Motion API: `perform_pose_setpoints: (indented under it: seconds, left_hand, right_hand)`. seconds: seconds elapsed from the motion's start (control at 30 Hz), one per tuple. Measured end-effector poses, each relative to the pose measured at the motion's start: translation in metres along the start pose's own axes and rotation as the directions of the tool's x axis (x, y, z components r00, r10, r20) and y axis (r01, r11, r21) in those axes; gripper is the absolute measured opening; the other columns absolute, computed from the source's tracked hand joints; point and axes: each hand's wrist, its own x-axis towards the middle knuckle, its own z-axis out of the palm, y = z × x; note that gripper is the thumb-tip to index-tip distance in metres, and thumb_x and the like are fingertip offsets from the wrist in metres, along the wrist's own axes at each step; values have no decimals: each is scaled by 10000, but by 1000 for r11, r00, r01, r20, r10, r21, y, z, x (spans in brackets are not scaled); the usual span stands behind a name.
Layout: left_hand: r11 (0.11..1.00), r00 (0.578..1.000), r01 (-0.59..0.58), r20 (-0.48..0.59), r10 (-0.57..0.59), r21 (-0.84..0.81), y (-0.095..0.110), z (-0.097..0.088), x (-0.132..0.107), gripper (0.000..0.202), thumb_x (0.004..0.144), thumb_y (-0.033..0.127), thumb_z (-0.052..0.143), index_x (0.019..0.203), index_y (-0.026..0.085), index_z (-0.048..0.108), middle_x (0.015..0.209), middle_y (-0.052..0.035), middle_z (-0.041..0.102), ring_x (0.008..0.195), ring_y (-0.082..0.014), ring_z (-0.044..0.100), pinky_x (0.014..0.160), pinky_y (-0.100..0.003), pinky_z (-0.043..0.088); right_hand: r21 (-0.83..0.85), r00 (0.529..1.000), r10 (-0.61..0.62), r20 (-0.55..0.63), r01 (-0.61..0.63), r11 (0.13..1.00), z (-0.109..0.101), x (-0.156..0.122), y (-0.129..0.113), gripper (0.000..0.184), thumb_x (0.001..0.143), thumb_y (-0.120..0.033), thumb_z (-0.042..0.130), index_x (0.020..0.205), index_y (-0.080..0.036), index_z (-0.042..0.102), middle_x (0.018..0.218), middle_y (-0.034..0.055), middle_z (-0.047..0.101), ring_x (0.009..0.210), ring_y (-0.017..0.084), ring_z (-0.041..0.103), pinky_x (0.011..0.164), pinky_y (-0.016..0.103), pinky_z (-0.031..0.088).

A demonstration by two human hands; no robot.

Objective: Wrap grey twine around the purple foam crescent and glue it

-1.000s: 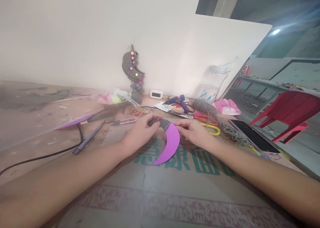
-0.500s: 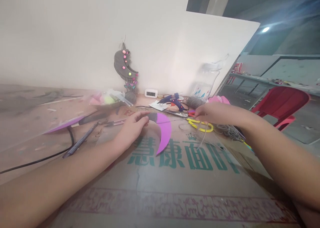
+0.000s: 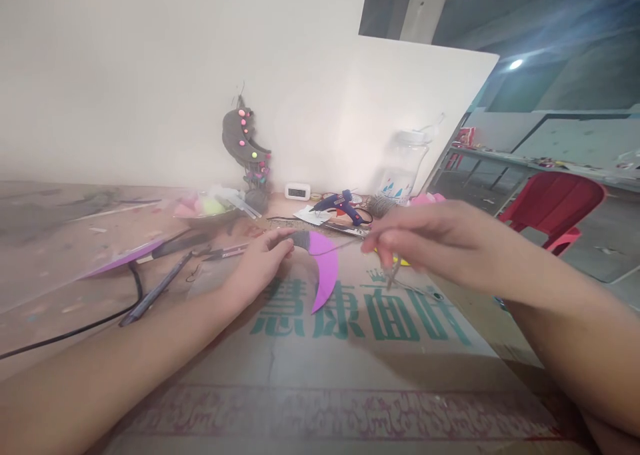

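Observation:
My left hand (image 3: 270,252) pinches the upper end of a purple crescent moon cutout (image 3: 327,265), held just above the printed cardboard. Grey yarn (image 3: 301,240) is wound round that upper end, close to my fingertips. From the wrapping a strand runs right, across the purple face, to my right hand (image 3: 410,238). The fingers of my right hand are closed on this yarn, and a loose length hangs beneath them toward the cardboard. Yellow-handled scissors (image 3: 404,262) lie mostly hidden behind my right hand.
A finished grey moon ornament (image 3: 243,137) hangs on the wall. Along the back stand a small digital clock (image 3: 297,191), a blue glue gun (image 3: 343,206) and a clear bottle (image 3: 400,165). A bowl of pompoms (image 3: 207,205) and a pen (image 3: 157,288) are at left. A red chair (image 3: 557,205) stands right.
My right hand has come nearer and slightly left, still holding the yarn, and now covers most of the scissors. My left hand keeps its grip on the crescent. The view has shifted slightly.

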Motion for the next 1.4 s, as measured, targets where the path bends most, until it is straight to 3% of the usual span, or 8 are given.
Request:
perform_pose_setpoints:
  seconds: [0.1,0.2,0.37,0.53,0.7,0.83,1.1,1.4]
  left_hand:
    - [1000,999,0,41,0,-1,0,0,0,451,776,397,539,1178,209,618,701,17,553,583,-115,476,524,-222,358]
    - [1000,999,3,39,-3,-17,-1,0,1,441,776,400,539,1165,207,615,696,19,555,579,-117,476,526,-224,358]
    - [999,999,42,18,-42,-24,-1,1,2,354,773,411,551,1039,187,614,721,15,577,606,-119,490,543,-224,350]
    - [1000,999,26,27,-26,-15,4,1,1,265,803,426,528,891,181,574,697,26,547,596,-109,470,533,-220,335]
    - [1000,998,-2,56,1,9,6,2,-1,305,800,482,531,840,182,561,683,29,522,551,-104,440,490,-217,322]
    - [1000,998,-21,67,21,-2,4,3,-1,324,800,502,538,830,180,554,690,22,534,552,-104,467,508,-224,361]
    - [996,992,15,126,-5,-82,3,4,-1,310,825,480,524,745,181,494,651,29,509,527,-92,478,508,-223,384]
    - [999,992,-5,126,12,-53,2,4,0,286,834,436,512,697,188,467,608,34,503,512,-99,487,504,-231,391]
  right_hand:
    - [8,964,-47,263,46,999,2,-8,0,220,801,-399,638,974,-312,742,776,-7,700,607,147,594,540,261,434]
    - [-57,947,-27,321,48,997,-1,-1,17,348,804,-401,633,1141,-332,683,933,-3,715,711,169,628,599,267,468]
    - [-188,986,79,144,-51,981,-5,26,61,351,842,-447,564,1142,-309,681,1092,3,695,935,222,641,764,305,481]
    - [-286,978,202,-52,-209,935,3,49,110,336,834,-458,566,1070,-250,684,1040,33,709,854,221,653,714,306,480]
    - [-226,967,237,-96,-253,941,19,66,141,492,835,-434,580,1273,-213,557,1106,77,688,890,218,650,766,308,486]
    - [-222,979,173,-109,-194,956,34,87,149,589,802,-471,619,1312,-191,521,1233,122,627,1041,268,608,847,337,458]
    - [-47,943,296,-151,-306,951,56,132,168,351,743,-337,684,1024,-127,666,931,81,715,791,188,625,731,281,459]
    - [-64,908,343,-239,-368,928,47,115,142,252,791,-329,604,921,-118,646,710,69,693,600,157,600,560,251,422]
